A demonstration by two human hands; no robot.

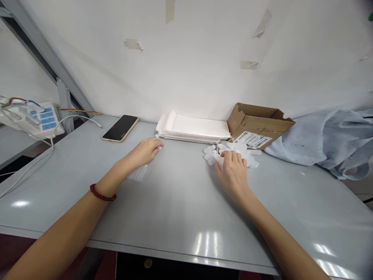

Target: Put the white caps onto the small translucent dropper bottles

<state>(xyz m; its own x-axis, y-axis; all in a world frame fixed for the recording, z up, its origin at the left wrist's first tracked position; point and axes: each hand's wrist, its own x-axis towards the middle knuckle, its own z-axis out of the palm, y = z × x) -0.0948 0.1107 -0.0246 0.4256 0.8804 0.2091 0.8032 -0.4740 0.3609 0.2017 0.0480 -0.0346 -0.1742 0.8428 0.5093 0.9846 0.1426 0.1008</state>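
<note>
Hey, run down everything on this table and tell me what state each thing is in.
Phone: face up, screen dark.
Cardboard box: flaps open.
White bags: stacked flat against the wall.
Blue cloth: crumpled.
Plastic pieces: loose pile, right hand resting on top.
Left hand: fingers curled at a small white piece; grip unclear.

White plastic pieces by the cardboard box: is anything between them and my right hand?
Nothing visible stands between them. The right hand rests on the near side of the white plastic pieces, with its fingers touching them. The cardboard box sits behind the pile, not in between.
</note>
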